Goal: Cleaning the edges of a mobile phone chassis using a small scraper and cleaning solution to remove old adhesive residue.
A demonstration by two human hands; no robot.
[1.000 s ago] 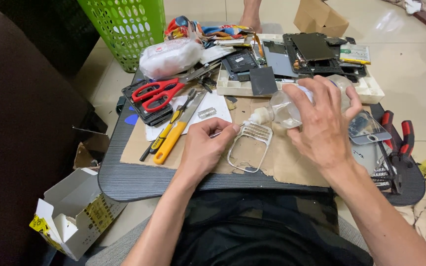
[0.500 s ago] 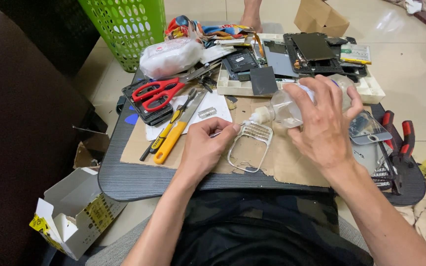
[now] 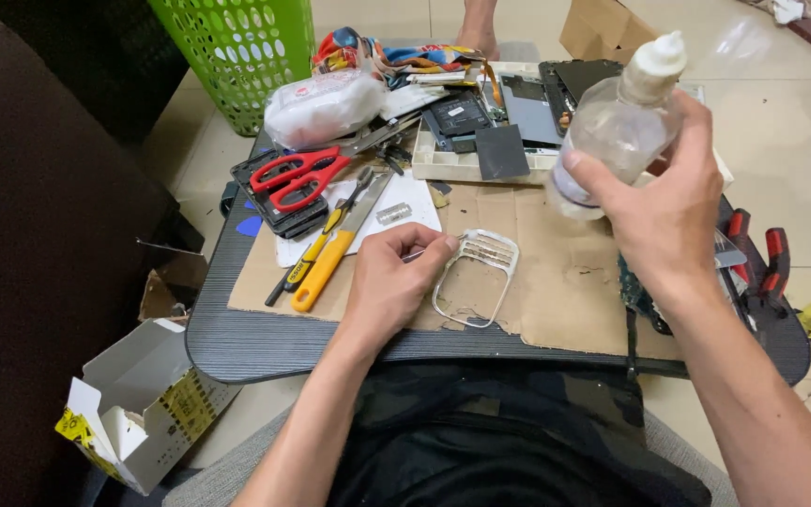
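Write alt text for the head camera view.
The right hand holds up a clear squeeze bottle while the left hand pinches a pale frame on cardboard, beside red scissors.

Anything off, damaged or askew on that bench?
The cardboard mat is scuffed and stained, its front edge torn. A small white box lies torn open on the floor beside the table. The right hand holds a clear squeeze bottle tilted above the mat; no spill shows. The left hand pins a silver frame.
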